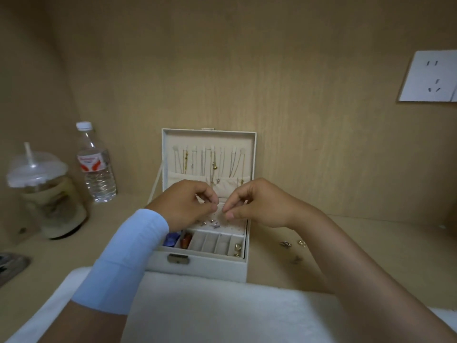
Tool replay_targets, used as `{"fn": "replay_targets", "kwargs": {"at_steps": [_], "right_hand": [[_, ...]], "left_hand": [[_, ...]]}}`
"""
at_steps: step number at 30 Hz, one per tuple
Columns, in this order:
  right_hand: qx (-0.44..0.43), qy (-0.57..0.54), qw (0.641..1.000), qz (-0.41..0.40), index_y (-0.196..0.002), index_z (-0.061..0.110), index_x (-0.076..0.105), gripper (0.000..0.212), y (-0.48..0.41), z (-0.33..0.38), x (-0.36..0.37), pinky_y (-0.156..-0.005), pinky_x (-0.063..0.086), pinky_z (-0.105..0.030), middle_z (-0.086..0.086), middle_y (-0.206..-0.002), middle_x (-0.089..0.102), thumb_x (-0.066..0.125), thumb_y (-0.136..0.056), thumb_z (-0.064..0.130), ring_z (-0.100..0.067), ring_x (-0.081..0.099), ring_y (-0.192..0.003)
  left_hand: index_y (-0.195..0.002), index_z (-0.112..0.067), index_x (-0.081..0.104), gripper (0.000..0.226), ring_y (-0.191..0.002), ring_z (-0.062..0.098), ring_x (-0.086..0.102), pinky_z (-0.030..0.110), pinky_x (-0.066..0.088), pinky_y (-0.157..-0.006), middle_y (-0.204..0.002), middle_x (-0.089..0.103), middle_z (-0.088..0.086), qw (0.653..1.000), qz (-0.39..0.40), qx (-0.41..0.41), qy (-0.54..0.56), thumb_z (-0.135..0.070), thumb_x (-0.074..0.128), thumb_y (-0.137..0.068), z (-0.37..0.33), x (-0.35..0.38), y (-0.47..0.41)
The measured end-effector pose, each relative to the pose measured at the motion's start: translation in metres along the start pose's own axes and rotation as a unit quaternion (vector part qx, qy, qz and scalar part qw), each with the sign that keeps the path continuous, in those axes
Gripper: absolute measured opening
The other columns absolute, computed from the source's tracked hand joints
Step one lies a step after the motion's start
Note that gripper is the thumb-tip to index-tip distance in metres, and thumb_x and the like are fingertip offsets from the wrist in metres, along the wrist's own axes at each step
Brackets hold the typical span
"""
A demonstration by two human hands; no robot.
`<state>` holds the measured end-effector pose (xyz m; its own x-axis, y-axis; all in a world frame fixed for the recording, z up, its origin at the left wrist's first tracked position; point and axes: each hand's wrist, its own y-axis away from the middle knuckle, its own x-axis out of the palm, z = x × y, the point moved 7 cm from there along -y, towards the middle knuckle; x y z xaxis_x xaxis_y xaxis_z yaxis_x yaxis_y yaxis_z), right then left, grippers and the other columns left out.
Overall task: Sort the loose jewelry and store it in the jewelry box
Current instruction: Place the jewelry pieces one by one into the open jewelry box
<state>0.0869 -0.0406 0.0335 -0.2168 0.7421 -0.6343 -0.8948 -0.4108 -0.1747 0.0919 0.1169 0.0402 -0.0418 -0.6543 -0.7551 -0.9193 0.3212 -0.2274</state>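
A white jewelry box [197,268] stands open on the wooden desk, its lid [249,154] upright with several necklaces hung inside. Both my hands hover over the box's rear earring panel [235,225]. My left hand [184,205], with a light blue wrist sleeve, and my right hand [257,203] have curled fingers, fingertips nearly meeting, pinching something too small to make out. Small earrings [210,222] lie on the panel. Gold rings [238,248] sit in the right front slot; blue and red pieces [179,240] sit in the left one.
Loose earrings [293,247] lie on the desk right of the box. A water bottle [96,164] and a lidded cup with straw [45,194] stand at left. A white cloth [222,310] covers the near edge. A wall socket [430,76] is at upper right.
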Motion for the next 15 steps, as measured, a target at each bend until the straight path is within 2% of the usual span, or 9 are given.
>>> {"fn": "replay_targets", "kwargs": {"at_steps": [3, 7, 12, 15], "right_hand": [[-0.018, 0.019, 1.0, 0.01, -0.091, 0.017, 0.081, 0.011, 0.0, 0.015, 0.018, -0.071, 0.046, -0.011, 0.01, -0.075, 0.069, 0.083, -0.08, 0.018, 0.003, 0.06, -0.071], [-0.037, 0.045, 0.998, 0.014, -0.09, 0.023, 0.08, 0.009, -0.002, 0.027, 0.043, -0.068, 0.046, -0.01, 0.017, -0.074, 0.068, 0.081, -0.082, 0.019, 0.007, 0.059, -0.069], [-0.026, 0.091, 0.993, 0.076, -0.097, 0.025, 0.08, 0.013, -0.003, 0.027, 0.06, -0.069, 0.045, -0.009, 0.013, -0.085, 0.074, 0.079, -0.084, 0.022, 0.008, 0.062, -0.073], [-0.022, 0.085, 0.995, 0.054, -0.098, 0.024, 0.079, 0.014, -0.004, 0.027, 0.056, -0.067, 0.045, -0.009, 0.013, -0.082, 0.071, 0.078, -0.085, 0.021, 0.008, 0.06, -0.07]], "left_hand": [[-0.083, -0.032, 0.072, 0.009, -0.078, 0.008, 0.066, 0.028, 0.053, -0.079, -0.082, 0.07, -0.015, 1.0, -0.021, -0.003, 0.016, -0.024, 0.073, -0.085, 0.016, -0.014, 0.01], [-0.085, -0.034, 0.072, 0.011, -0.076, 0.002, 0.065, 0.024, 0.053, -0.075, -0.083, 0.07, -0.016, 0.998, -0.04, -0.007, 0.045, -0.022, 0.071, -0.086, 0.035, -0.021, 0.02], [-0.087, -0.034, 0.07, 0.011, -0.07, -0.006, 0.061, 0.019, 0.048, -0.071, -0.084, 0.069, -0.013, 0.998, -0.029, -0.01, 0.055, -0.023, 0.072, -0.086, 0.045, -0.018, 0.023], [-0.087, -0.033, 0.073, 0.009, -0.08, 0.0, 0.066, 0.026, 0.055, -0.079, -0.083, 0.072, -0.011, 0.995, -0.021, -0.002, 0.093, -0.024, 0.073, -0.085, 0.045, -0.018, 0.024]]}}
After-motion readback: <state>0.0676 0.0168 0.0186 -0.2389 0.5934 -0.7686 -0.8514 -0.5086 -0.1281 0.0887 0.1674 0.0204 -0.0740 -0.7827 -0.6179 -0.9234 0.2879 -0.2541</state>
